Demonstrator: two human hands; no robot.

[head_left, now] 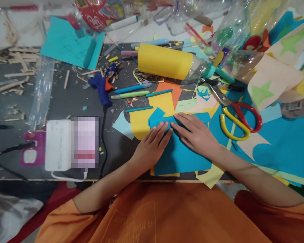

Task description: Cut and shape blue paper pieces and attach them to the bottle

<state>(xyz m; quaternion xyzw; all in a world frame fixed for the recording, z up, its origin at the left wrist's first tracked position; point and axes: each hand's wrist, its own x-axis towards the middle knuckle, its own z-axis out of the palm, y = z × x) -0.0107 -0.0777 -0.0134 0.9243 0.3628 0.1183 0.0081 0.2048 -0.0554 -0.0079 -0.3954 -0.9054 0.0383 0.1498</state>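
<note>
Paper pressed beneath two flat hands

Left of centre, a blue glue gun point(101, 89) lies on the dark table point(73, 94), apart from the hands. Next comes the left hand point(150, 145), open, palm down, its fingertips on the near side of a narrow fold or roll at the top of the blue sheet point(183, 155). That sheet lies just right of centre, in the lower half of the frame, over yellow paper point(137, 125). The right hand point(199, 135) is open too, fingers spread flat along the same edge. The paper should be light, bendable and easily creased; the doubled edge probably springs back unless pressed evenly near both ends, with flat fingertips rather than a pinch. Further right, scissors point(236, 106) with red and yellow handles lie near the right forearm.
</note>
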